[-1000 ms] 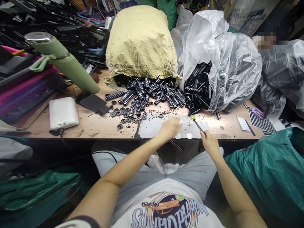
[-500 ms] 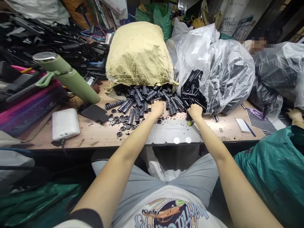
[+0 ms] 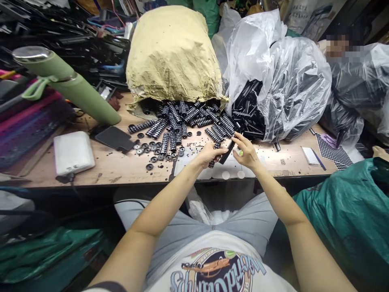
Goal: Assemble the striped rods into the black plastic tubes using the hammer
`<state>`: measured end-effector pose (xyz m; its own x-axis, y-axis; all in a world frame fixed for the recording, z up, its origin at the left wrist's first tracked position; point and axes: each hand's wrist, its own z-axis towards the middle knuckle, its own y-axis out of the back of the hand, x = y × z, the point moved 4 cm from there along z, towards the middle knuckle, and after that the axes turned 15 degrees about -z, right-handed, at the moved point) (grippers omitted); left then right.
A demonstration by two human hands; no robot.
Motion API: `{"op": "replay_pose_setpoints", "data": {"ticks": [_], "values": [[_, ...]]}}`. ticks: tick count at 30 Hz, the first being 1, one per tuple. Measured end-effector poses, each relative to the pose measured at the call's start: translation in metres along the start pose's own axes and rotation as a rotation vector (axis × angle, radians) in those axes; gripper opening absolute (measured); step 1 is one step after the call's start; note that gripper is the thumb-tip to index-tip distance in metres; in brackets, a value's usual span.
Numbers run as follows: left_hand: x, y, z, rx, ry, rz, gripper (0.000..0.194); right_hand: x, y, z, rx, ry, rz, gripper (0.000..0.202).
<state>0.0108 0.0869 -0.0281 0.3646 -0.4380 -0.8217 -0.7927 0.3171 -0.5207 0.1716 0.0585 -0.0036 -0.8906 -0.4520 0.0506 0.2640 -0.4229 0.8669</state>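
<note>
My left hand [image 3: 209,155] is closed around a black-and-white ridged roller [image 3: 212,164], mostly hidden by the fingers. Its thumb lies against the lower part of a smooth black tube [image 3: 227,153]. From the right, my right hand [image 3: 247,155] pinches the upper end of that tube, which slants between the two hands. More ridged rollers [image 3: 174,118] spill in a heap from the mouth of a yellow sack [image 3: 173,52]. Behind my right hand, several black tubes [image 3: 247,111] show in the opening of a clear plastic bag [image 3: 299,89].
Small black discs [image 3: 152,148] lie scattered left of my hands. A white power bank [image 3: 73,154] with a cable, a dark flat plate [image 3: 114,138] and a leaning green bottle [image 3: 82,95] stand further left. A white card [image 3: 310,157] lies right. Someone's hand [image 3: 379,153] shows at the right edge.
Both hands have come back from the roller heap and the tube bag, meeting over the front of the table. A roller and a black tube now show in them. The view has tilted down slightly.
</note>
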Motion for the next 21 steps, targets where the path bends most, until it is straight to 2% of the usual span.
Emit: {"op": "replay_pose_setpoints", "data": {"ticks": [3,5,8,12,17,19,21], "values": [[0.009,0.004,-0.004,-0.079,-0.069,-0.02,0.029,0.014,0.002,-0.006,0.1,-0.039,0.044,0.097],[0.014,0.005,-0.005,-0.104,-0.086,0.001,0.029,0.021,0.0,-0.009,0.145,-0.077,0.034,0.109],[0.019,0.006,-0.005,-0.131,-0.117,0.034,0.029,0.03,-0.005,-0.011,0.177,-0.11,0.011,0.105],[0.03,0.011,-0.005,-0.134,-0.152,-0.028,0.032,0.034,-0.013,-0.015,0.234,-0.188,0.009,0.1],[0.041,0.017,-0.011,-0.176,-0.191,0.043,0.049,0.039,-0.017,-0.025,0.383,-0.258,0.094,0.1],[0.042,0.016,-0.014,-0.189,-0.141,0.013,0.053,0.045,-0.012,-0.026,0.354,-0.228,0.189,0.099],[0.041,0.014,-0.015,-0.219,-0.091,-0.064,0.047,0.053,-0.007,-0.025,0.303,-0.169,0.277,0.1]]}}
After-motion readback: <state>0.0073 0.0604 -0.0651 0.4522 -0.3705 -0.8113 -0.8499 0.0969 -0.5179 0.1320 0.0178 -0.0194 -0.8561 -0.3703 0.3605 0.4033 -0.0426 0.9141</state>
